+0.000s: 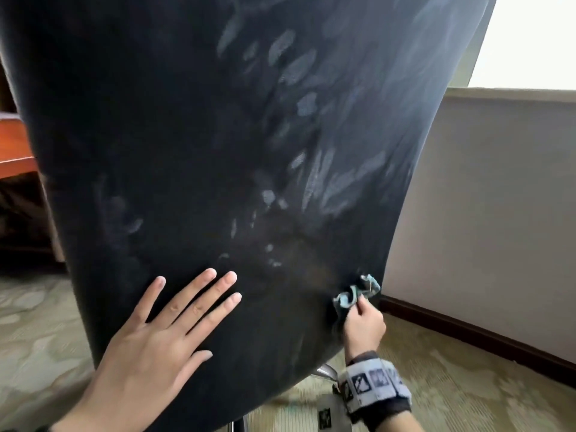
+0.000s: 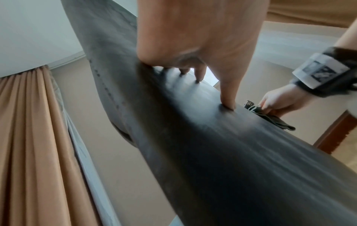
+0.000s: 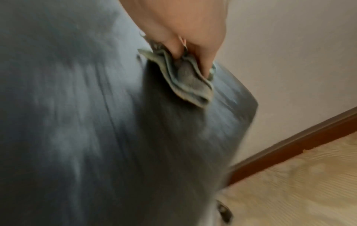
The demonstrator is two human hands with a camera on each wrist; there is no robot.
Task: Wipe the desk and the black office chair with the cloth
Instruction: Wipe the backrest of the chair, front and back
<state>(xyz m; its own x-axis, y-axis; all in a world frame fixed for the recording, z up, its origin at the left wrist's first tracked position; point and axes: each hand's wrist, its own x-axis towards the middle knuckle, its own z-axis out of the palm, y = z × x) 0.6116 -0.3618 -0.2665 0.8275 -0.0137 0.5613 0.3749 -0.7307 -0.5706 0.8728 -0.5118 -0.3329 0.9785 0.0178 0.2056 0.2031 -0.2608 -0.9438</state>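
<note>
The back of the black office chair (image 1: pixel 218 151) fills the head view, streaked with pale wipe marks. My left hand (image 1: pixel 174 319) lies flat on its lower part, fingers straight and spread; the left wrist view shows its fingertips (image 2: pixel 228 104) pressing the chair back (image 2: pixel 193 145). My right hand (image 1: pixel 363 325) pinches a bunched grey-green cloth (image 1: pixel 355 294) against the chair's lower right edge. The right wrist view, blurred, shows my right hand (image 3: pixel 193 50) holding the folded cloth (image 3: pixel 189 82) on the chair (image 3: pixel 96 122). The cloth (image 2: pixel 270 119) also shows beside my right hand (image 2: pixel 278 102).
A wooden desk (image 1: pixel 15 145) stands behind the chair at the left. A beige wall (image 1: pixel 483 213) with a dark baseboard (image 1: pixel 467 332) runs close on the right. Patterned carpet (image 1: pixel 467 385) covers the floor. The chair's metal base (image 1: pixel 327 371) shows below. A tan curtain (image 2: pixel 29 137) hangs nearby.
</note>
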